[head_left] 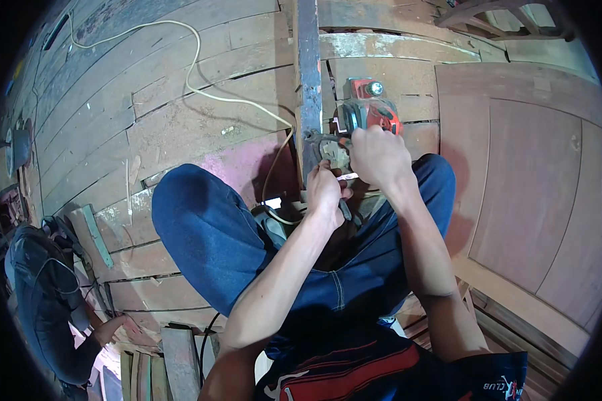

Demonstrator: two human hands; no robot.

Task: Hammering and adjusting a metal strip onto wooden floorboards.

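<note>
I sit with my knees raised on either side of the work. My left hand [324,190] is closed, fingers curled, near a short whitish strip [347,177]; whether it grips that strip is unclear. Just to the right and farther forward, my right hand [382,157] is closed in a fist, its fingers turned away from view. A dark, curved tool part [326,138] with a reddish end runs toward this fist from a wooden beam [310,87]. Directly beyond the right hand lies a red and black power tool [369,110] with a shiny round knob.
A pale cable [197,50] winds over the plank floor [174,120] toward my knees. At the right stands a large panelled wooden board [525,187]. Another person [43,301] is at the far left, a hand [110,329] low near some planks [180,361].
</note>
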